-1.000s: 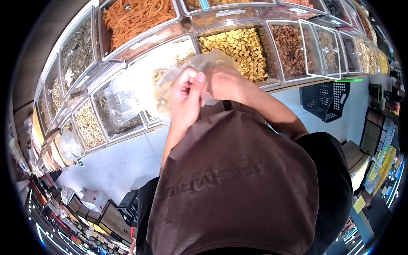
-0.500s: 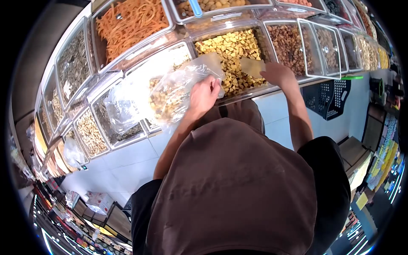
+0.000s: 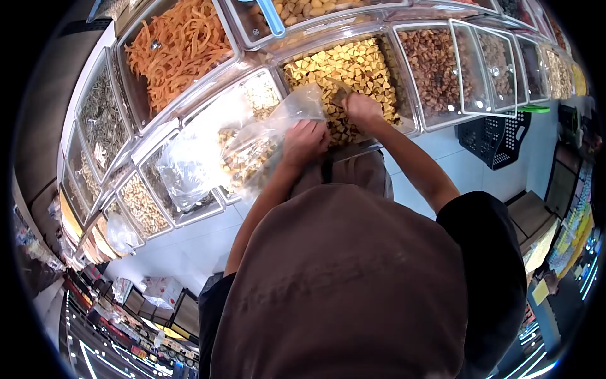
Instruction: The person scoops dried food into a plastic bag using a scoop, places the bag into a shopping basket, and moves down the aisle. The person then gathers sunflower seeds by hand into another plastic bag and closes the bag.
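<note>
My left hand is closed on the rim of a clear plastic bag. The bag's lower part slumps to the left and holds tan and golden pieces. My right hand is closed round a translucent scoop, whose blade is among gold, foil-like triangular pieces in a clear bin. Part of the scoop is hidden by my fingers and the pieces. The bag's mouth lies just left of the scoop, apart from it.
Neighbouring bins hold orange strips, brown nuts, dark seeds and pale cashew-like nuts. Clear lids stand tilted over the right bins. A blue handle sticks out at the top. A black basket is below the right edge.
My right hand has moved left with the scoop, from the bin's right side into the middle of the gold pieces, nearer the bag. My left hand keeps holding the bag.
</note>
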Demonstrator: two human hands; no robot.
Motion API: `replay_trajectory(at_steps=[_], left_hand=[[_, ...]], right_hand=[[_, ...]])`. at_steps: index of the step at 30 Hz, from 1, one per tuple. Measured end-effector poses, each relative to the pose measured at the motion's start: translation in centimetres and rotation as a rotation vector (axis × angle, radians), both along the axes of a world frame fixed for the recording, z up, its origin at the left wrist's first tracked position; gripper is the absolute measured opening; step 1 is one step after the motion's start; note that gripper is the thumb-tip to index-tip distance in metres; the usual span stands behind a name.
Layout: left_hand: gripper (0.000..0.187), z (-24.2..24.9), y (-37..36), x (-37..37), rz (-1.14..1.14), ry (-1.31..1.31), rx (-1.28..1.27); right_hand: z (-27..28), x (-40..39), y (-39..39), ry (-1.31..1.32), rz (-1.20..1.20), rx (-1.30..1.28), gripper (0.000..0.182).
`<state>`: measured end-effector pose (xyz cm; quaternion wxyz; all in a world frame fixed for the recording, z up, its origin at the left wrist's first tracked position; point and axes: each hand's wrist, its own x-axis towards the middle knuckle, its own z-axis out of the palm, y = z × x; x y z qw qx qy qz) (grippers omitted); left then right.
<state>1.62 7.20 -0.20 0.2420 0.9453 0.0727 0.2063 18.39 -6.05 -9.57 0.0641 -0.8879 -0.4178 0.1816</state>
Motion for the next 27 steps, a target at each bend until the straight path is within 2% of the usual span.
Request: replay_trajectory(at_steps=[1,3,4,7,9,10,14,18,20,21,24,27], left_hand=[[0.012,-0.3,0.0,0.1,-0.011,0.009,-0.020],[0.012,-0.7,0.0,0.1,-0.022,0.042,-0.035],[0.012,-0.8,0.1,0.1,-0.043,0.074,-0.050],[0.011,-0.8,0.0,0.2,-0.052,0.028,-0.058],[0.010,-0.6,0.3,0.1,-0.084,0.021,-0.055],[0.009,-0.6,0.3,-0.1,-0.114,0.029,-0.068],[0.007,-0.6,-0.5,-0.4,-0.059,0.034,-0.024],[0.012,1.0,-1.9,-1.8,-0.052,0.072,-0.080],[0.019,2.8,-2.8,-3.0,0.032,0.096,-0.322],[0.019,3.6,-3.1,-3.6,0.029,0.095,-0.321],[0.024,7.0,-3.5,-4.8,0.311,0.031,-0.527],[0.023,8.6,-3.4,-6.0,0.416,-0.085,-0.644]], right_hand=[[-0.7,-0.3,-0.3,0.004,0.008,0.000,0.042],[-1.3,-0.4,-0.5,-0.265,0.113,0.147,0.042],[-1.0,-0.3,-0.3,-0.270,0.123,0.156,0.042],[-0.5,-0.4,0.0,-0.200,0.060,0.129,0.044],[-2.3,0.8,1.1,0.360,-0.129,-0.056,0.048],[-1.0,1.3,1.4,0.511,-0.093,-0.049,0.054],[2.3,0.1,1.7,0.523,-0.142,-0.052,0.054],[4.0,-1.4,1.3,0.416,-0.342,-0.028,0.056],[4.0,-0.4,0.8,0.444,-0.302,0.003,0.056],[3.9,0.1,0.3,0.476,-0.253,0.016,0.056],[6.7,2.5,-1.7,0.477,-0.169,-0.004,0.055],[7.9,5.2,-3.3,0.447,-0.028,-0.033,0.056]])
